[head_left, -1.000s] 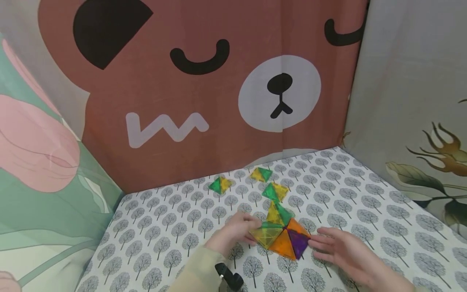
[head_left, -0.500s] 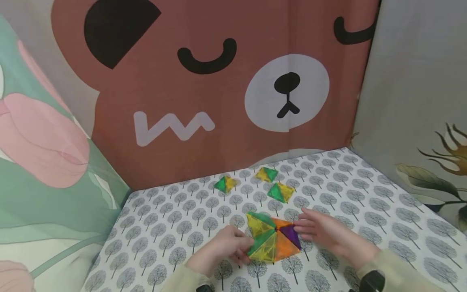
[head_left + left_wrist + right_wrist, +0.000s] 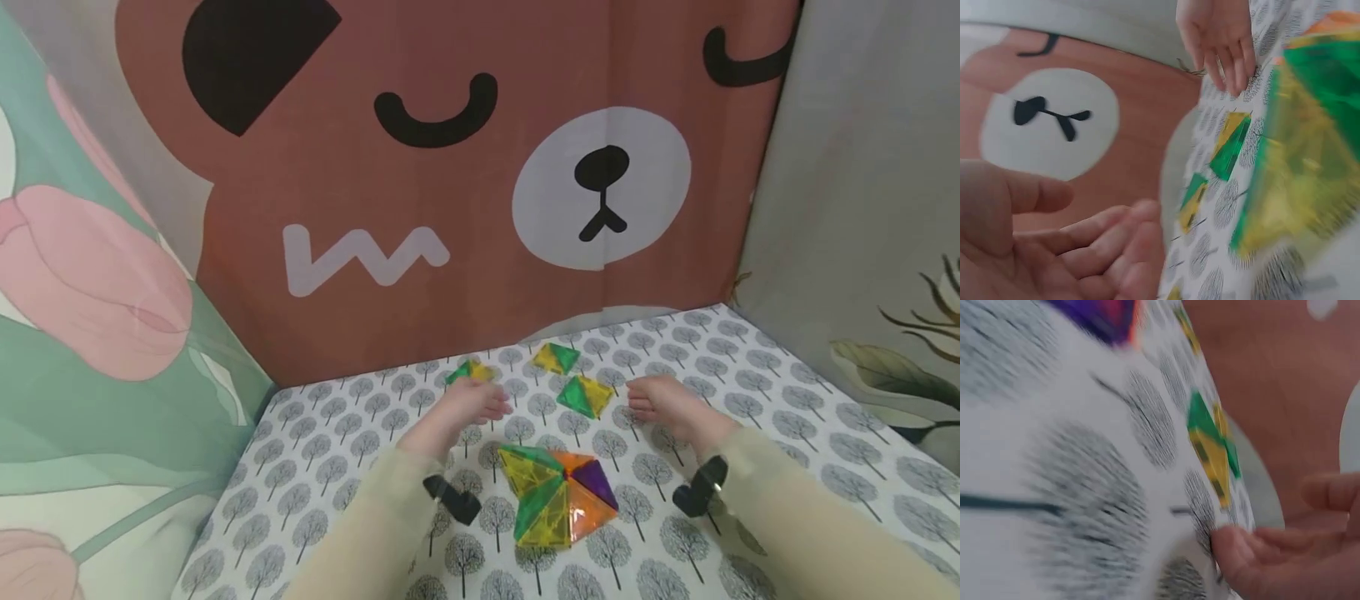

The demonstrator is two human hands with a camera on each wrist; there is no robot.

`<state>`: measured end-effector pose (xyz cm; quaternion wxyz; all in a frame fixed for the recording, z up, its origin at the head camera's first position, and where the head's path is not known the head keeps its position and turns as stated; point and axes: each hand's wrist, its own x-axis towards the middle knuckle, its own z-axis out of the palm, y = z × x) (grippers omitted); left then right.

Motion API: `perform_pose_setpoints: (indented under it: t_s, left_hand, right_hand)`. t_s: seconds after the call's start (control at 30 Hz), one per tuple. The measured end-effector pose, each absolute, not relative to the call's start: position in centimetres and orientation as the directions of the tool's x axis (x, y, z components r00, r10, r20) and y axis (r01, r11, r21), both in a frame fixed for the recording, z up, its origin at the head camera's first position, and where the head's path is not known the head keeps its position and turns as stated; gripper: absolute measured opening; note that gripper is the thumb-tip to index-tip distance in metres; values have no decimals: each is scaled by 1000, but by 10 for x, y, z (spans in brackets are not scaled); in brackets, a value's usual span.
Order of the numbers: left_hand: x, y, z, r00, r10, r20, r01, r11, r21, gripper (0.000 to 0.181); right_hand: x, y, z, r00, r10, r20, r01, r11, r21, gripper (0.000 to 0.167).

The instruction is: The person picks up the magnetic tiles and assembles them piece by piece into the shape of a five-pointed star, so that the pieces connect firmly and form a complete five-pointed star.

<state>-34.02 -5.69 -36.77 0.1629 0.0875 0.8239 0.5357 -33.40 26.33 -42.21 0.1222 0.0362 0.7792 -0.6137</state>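
A cluster of translucent magnetic tiles [image 3: 546,510], yellow, green, orange and purple triangles joined in a fan, lies on the tree-print cloth in the head view. My left hand [image 3: 467,410] hovers beyond its left side, holding nothing, and partly covers a green-and-yellow tile pair [image 3: 480,372]. In the left wrist view that hand's fingers [image 3: 1100,250] are loosely bent, palm showing. To the right, my right hand [image 3: 663,400] is also bare of any tile, its fingers relaxed. Nearest to it is another green-and-yellow tile pair [image 3: 584,396]; a further tile pair [image 3: 557,357] lies behind.
The white cloth [image 3: 337,467] with grey trees covers the tabletop. A brown bear-print curtain [image 3: 420,317] hangs along the back edge. Floral curtains stand at the left [image 3: 135,417] and right [image 3: 862,250]. Dark wrist-worn devices sit on both sleeves.
The tile cluster has shifted toward me and turned, separating from the tile pair behind it. The left hand has let go of it. Both hands have moved forward, away from the cluster.
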Motion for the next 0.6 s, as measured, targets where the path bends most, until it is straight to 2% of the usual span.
perform_pose_setpoints:
  t_s: [0.17,0.27,0.43,0.6]
  left_hand:
    - [-377,-22,-371,-837,450,-310,-138,373,917,51]
    - [-389,-4,-378,-811,451,-373,-206,377,903,60]
    - [-403,15,-390,-804,422,-419,-299,323,898,63]
    - [-410,25,-397,-817,409,-406,-304,293,906,60]
  right_hand:
    - [-366,264,-422,-966,-91,-241,212,252,-944,46]
    - [-372,260,-421,-965,-75,-253,225,262,-938,39]
    - [-373,257,-422,-960,-81,-267,240,246,-939,41]
    - [-374,260,-422,-960,-139,-243,211,211,-954,35]
